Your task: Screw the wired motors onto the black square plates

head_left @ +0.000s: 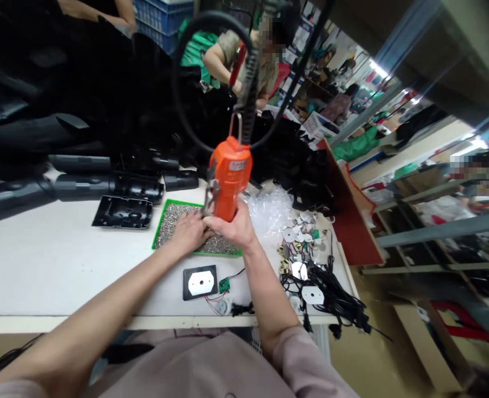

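Note:
My right hand [240, 225] is wrapped round the lower part of an orange electric screwdriver [231, 171], which hangs upright from a wire hook and a coiled cord. My left hand [190, 229] lies over a green tray [156, 235] full of small metal screws [172, 218], its fingers spread among them. Whether a screw is between those fingers is too small to tell. In front of the tray, near the table edge, a black plate with a white cover piece [200, 282] lies beside a small green circuit board [224, 285] and thin wires.
Black plastic housings [82, 187] and an open black shell [122, 213] lie to the left. Clear plastic pieces [271, 209], white plates [313, 295] and a bundle of black cables [335, 293] are on the right. A co-worker [231, 61] sits across the table.

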Demonstrator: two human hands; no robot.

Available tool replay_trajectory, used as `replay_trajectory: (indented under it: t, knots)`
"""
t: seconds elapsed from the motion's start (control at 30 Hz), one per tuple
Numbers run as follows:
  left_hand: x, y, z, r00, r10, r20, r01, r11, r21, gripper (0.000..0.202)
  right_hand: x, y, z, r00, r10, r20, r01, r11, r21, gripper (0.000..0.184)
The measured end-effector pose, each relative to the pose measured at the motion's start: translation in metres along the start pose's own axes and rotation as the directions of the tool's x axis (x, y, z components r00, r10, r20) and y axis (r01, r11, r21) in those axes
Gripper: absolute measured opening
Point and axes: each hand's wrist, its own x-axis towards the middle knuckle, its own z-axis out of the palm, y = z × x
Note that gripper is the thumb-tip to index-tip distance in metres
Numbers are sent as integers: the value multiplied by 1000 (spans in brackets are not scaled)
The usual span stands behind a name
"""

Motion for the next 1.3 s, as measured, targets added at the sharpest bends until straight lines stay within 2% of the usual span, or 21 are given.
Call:
replay_trajectory:
  t: [0.07,0.13,0.2,0.3,0.37,0.53,0.63,0.73,0.8,0.87,0.9,0.93,0.97,1.0,1.07,1.1,1.13,1.2,1.23,1.3]
  knots:
    - [3,-1,3,999,29,38,-29,1000,11,20,-10,1,-18,997,-40,-64,39,999,-23,34]
    - [0,-2,4,997,52,56,-53,998,15,19,-28,1,-35,994,-79,-74,81,997,19,34]
    - [-3,-4,4,997,69,47,-70,997,20,23,-48,1,-47,996,-85,-17,86,990,108,41]
    - [-7,-4,5,998,66,12,-67,997,29,30,-71,-3,-53,996,-10,85,-6,982,186,56]
    - [-8,-4,6,999,40,-4,-40,999,31,30,-73,-7,-51,996,15,87,-30,985,172,62]
    - [-13,-8,4,1000,-7,-29,7,1000,9,24,-49,-23,-44,989,-142,-27,144,956,256,58]
    - [-19,-13,0,997,-47,-54,46,999,-19,22,-36,-24,-40,999,-47,4,44,958,285,58]
    - [-24,-16,-4,991,-109,-83,104,992,-65,24,-32,-14,-31,997,74,9,-74,954,292,47]
    - [-29,-16,-9,984,-144,-104,135,986,-94,30,-32,-4,-21,995,84,-59,-60,939,340,44]
    - [-35,-14,-16,971,-211,-111,180,954,-241,33,-33,3,-10,987,75,-139,-16,923,385,47]
    - [-40,-12,-20,960,-263,-99,208,900,-383,34,-33,5,-5,982,65,-180,12,919,394,49]
    - [-46,-10,-24,942,-330,-66,239,794,-558,32,-34,5,0,975,51,-216,39,919,392,52]
    - [-53,-6,-28,918,-397,5,274,624,-732,30,-35,4,5,968,33,-248,66,923,380,55]
    - [-61,-2,-32,886,-451,106,309,404,-861,29,-37,1,9,962,12,-273,93,926,365,58]
    - [-78,9,-36,788,-510,345,378,-43,-925,28,-40,-5,18,950,-18,-312,131,929,347,62]
    - [-86,14,-36,722,-522,454,395,-227,-890,27,-42,-8,22,944,-21,-329,142,927,348,63]
    - [-93,21,-35,658,-527,538,393,-369,-842,25,-44,-11,27,938,-24,-346,155,921,358,64]
    - [-104,32,-31,559,-539,629,338,-545,-767,19,-47,-15,38,930,-34,-366,188,899,395,64]
    - [-108,37,-28,534,-540,651,305,-595,-743,16,-48,-16,44,929,-38,-367,200,888,415,63]
    - [-112,43,-23,519,-532,669,250,-654,-714,12,-51,-17,55,937,-41,-348,200,877,436,62]
